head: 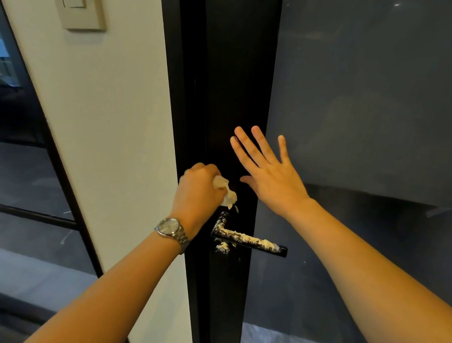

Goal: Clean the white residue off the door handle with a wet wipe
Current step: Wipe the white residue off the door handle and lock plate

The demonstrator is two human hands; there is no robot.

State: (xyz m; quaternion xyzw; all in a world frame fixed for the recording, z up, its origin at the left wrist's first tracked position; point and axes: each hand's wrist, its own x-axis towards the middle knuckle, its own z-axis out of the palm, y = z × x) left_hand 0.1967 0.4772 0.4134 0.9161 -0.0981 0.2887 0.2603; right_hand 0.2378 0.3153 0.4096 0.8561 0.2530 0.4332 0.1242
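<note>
Our two forearms reach in from the bottom edge, the left one wearing a metal watch (172, 230) at the wrist. Our left hand (200, 188) is curled round a bunched wet wipe (226, 192), with a crumpled corner poking out towards the right. It sits just above the point where the door handle (250, 241) meets the black door (238, 87). Our right hand (270, 171) is spread with its fingers straight, and looks to be resting flat on the door's dark stile, where it meets the glass panel (369, 103), above the lever.

The handle is a black lever pointing right, below both hands. White residue (242, 237) crusts its neck and most of its top face. Another patch sits on the door just under the neck, and only the lever's free end shows bare black.

We judge the wiping to be at its very start, since the wipe is just by the topmost smear and almost all the crust is untouched. Next we would bring the wipe down onto the neck and close it round the lever. Then we would drag it firmly out towards the free end, turning to a fresh face as it loads up. The right hand should brace the door against that push. The patch under the neck will need its own pass.
</note>
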